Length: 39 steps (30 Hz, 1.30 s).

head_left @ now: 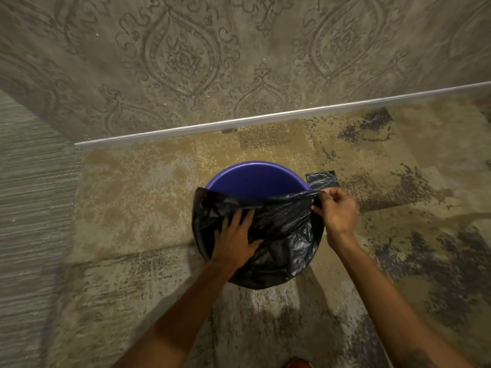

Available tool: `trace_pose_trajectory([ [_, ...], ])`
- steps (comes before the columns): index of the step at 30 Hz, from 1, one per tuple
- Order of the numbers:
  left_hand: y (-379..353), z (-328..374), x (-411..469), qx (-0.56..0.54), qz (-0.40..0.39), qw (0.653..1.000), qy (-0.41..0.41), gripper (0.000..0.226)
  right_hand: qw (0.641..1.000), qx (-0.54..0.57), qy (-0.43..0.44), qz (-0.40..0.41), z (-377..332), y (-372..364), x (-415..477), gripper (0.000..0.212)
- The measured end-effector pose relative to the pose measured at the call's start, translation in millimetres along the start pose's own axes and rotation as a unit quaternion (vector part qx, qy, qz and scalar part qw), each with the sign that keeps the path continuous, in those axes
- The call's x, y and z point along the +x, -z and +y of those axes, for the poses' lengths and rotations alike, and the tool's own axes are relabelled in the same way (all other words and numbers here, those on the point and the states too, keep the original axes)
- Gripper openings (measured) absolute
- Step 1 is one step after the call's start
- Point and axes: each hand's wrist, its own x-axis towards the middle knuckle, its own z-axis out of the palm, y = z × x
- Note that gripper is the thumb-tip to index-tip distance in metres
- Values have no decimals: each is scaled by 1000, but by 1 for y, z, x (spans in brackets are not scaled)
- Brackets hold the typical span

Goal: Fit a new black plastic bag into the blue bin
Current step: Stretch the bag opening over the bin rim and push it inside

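Note:
The round blue bin (pixel 255 176) stands on the floor in the middle of the head view. A black plastic bag (pixel 281 235) is draped over its near half, hiding that part of the rim and the opening. My left hand (pixel 235 241) lies flat on the bag with its fingers spread, pressing it down. My right hand (pixel 336 211) pinches the bag's upper edge at the bin's right rim. The far inner wall of the bin is bare and blue.
A folded black plastic piece (pixel 322 179) lies on the floor just right of the bin. The patterned wall (pixel 186 62) with a white skirting strip (pixel 265 119) runs behind it. Worn beige and dark carpet (pixel 132 197) surrounds the bin.

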Motion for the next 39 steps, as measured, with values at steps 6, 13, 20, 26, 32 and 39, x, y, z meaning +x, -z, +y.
trace_pose_trajectory([
  [6, -2, 11, 16, 31, 50, 998, -15, 113, 997, -29, 65, -32, 5, -1, -11, 28],
  [13, 8, 10, 22, -43, 82, 991, -93, 57, 874, -234, 405, -133, -9, -21, -88, 22],
  [20, 16, -7, 35, -144, 125, 977, -93, 53, 876, -353, 128, -302, 16, -83, -54, 32],
  [26, 18, -21, 37, -15, 37, 996, -75, 84, 829, -424, 195, -308, 56, -81, -28, 82],
  [32, 17, -19, 27, 57, 119, 990, -43, 71, 832, -438, 224, -256, 57, -67, -24, 59],
  [39, 31, -29, 31, -69, 54, 991, 101, 54, 892, -360, 254, -102, 2, -37, -33, 33],
])
